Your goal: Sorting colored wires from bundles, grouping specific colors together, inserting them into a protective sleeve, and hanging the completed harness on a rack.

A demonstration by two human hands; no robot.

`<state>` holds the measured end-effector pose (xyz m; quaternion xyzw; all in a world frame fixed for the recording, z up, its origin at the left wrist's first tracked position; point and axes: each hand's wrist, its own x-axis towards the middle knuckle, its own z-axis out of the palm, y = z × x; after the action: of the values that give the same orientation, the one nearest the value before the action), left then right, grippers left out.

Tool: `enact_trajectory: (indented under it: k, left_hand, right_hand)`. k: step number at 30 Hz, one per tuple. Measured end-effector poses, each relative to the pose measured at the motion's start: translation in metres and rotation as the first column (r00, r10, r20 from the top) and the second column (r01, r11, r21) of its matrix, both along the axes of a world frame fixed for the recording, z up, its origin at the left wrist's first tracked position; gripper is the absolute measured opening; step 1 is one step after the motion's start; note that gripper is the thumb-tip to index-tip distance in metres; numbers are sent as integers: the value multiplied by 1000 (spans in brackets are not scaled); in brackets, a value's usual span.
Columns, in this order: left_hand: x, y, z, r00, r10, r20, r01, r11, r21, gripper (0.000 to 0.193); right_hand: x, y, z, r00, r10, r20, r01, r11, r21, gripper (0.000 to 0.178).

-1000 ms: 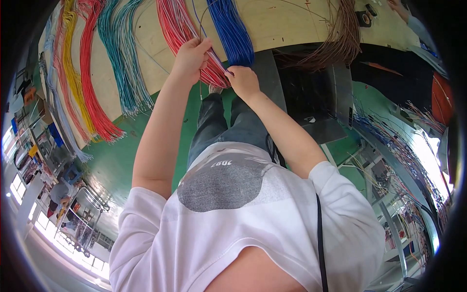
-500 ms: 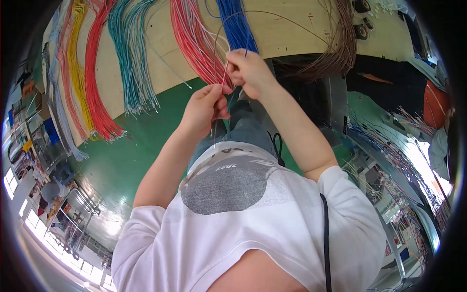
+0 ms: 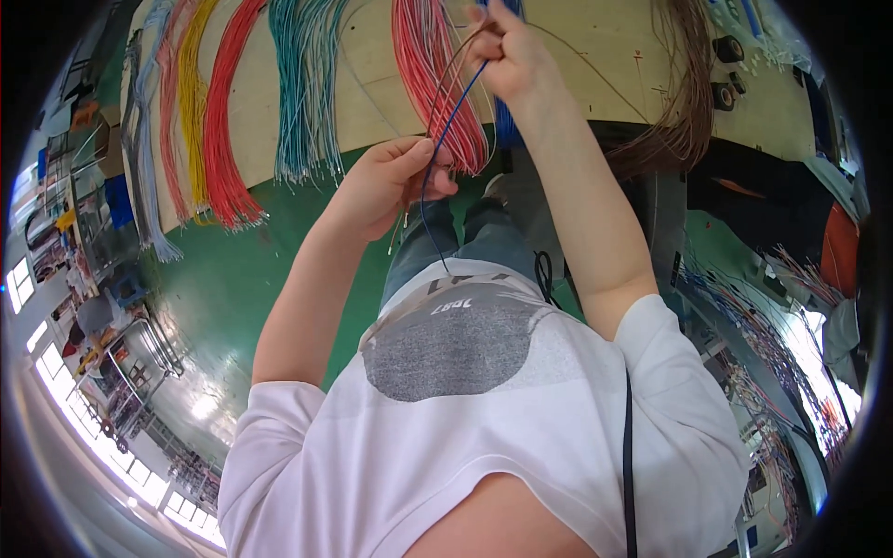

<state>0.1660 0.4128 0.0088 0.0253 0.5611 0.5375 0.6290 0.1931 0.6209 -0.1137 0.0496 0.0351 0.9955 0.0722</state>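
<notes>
My left hand point(image 3: 395, 181) is closed in a pinch on a few thin wires, just off the table's near edge. Among them are a blue wire point(image 3: 456, 110) and a brown wire; short light ends hang below the fingers. Farther up and to the right, over the table, my right hand point(image 3: 510, 58) has its fingers closed on the same blue wire, which runs down past my left hand toward my shirt. The brown wire arcs by the right fingers toward the brown wire bundle point(image 3: 686, 79). A red-pink wire bundle point(image 3: 433, 70) lies behind my hands, beside a blue bundle point(image 3: 507, 126).
Teal point(image 3: 307, 102), red point(image 3: 230, 121) and yellow point(image 3: 193, 102) wire bundles hang over the front edge of the pale table point(image 3: 581, 98) on the left. Black tape rolls point(image 3: 728, 49) lie at the far right. More wires point(image 3: 753, 321) hang at right, above the green floor point(image 3: 288, 251).
My right hand has moved up and away from my left, drawing the blue wire out between them. My left hand stays low, still pinching. The view has shifted slightly.
</notes>
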Motion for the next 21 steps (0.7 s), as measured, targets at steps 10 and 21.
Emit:
enact_trajectory:
  k: [10, 21]
  left_hand:
    - [-20, -6, 8, 978, 130, 163, -131, 991, -7, 22]
    - [-66, -20, 4, 958, -140, 249, 129, 990, 59, 22]
  right_hand:
    - [41, -90, 94, 796, -257, 548, -360, 527, 770, 21]
    - [-2, -83, 83, 570, -648, 505, 186, 700, 689, 19]
